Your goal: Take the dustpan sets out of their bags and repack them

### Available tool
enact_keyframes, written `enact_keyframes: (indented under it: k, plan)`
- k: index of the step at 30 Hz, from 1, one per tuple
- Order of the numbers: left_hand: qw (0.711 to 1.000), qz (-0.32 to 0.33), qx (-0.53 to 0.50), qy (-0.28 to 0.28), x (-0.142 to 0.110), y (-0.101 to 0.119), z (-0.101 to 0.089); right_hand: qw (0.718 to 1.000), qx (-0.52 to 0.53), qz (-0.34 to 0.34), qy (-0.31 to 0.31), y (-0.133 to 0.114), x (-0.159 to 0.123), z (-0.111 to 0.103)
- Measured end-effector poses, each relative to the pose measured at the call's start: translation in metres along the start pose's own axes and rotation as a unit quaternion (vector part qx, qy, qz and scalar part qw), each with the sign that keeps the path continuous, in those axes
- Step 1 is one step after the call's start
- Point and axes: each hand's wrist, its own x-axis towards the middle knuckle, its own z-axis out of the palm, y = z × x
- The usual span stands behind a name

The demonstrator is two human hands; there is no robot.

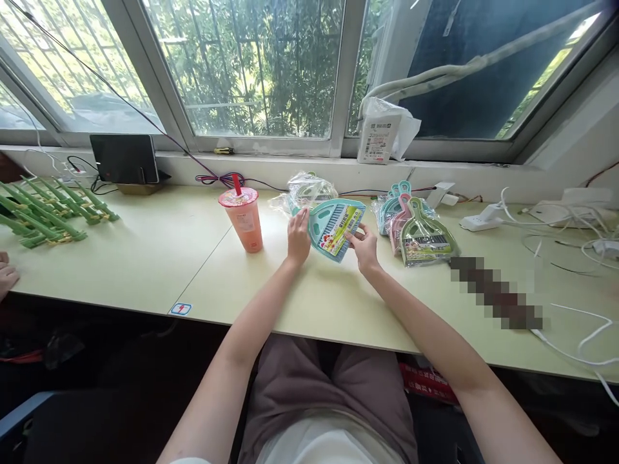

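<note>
A small teal dustpan-and-brush set (329,225) with a yellow-green label is held tilted above the table. My left hand (298,238) is closed around its handle end. My right hand (363,248) pinches the label edge at the brush side on the right. Just behind it lies a set in clear plastic wrap (312,188). To the right of my right hand rest more wrapped sets: a green one (425,235) in front, a pink one (397,222) beside it, and blue ones (387,207) at the back.
A lidded cup of orange drink (246,222) with a red straw stands left of my left hand. Bundled green stalks (53,209) lie far left, near another person's hand (7,274). A tablet (124,160), cables and a power adapter (481,218) line the window side.
</note>
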Motion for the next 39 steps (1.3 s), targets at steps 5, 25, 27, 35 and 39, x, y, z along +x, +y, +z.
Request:
enact_keyframes:
  k: [5,25,27,35,39]
  plan:
    - [0.996,0.045,-0.054,-0.058,-0.007,0.014,0.001,1.000,0.025,0.003,0.005,0.001,0.001,-0.002]
    - [0.768,-0.365,-0.513,-0.120,-0.003,0.006,0.018,0.991,0.120,0.055,-0.011,0.016,0.003,-0.003]
    - [0.766,-0.350,-0.505,-0.189,-0.009,0.010,0.022,0.989,0.137,0.048,0.020,0.017,0.005,-0.004]
    - [0.777,-0.290,-0.512,-0.224,-0.010,0.013,0.027,0.986,0.145,0.051,0.061,0.019,0.014,-0.008]
    - [0.809,-0.262,-0.507,-0.137,-0.008,0.013,0.025,0.988,0.135,0.042,0.056,0.021,0.011,-0.005]
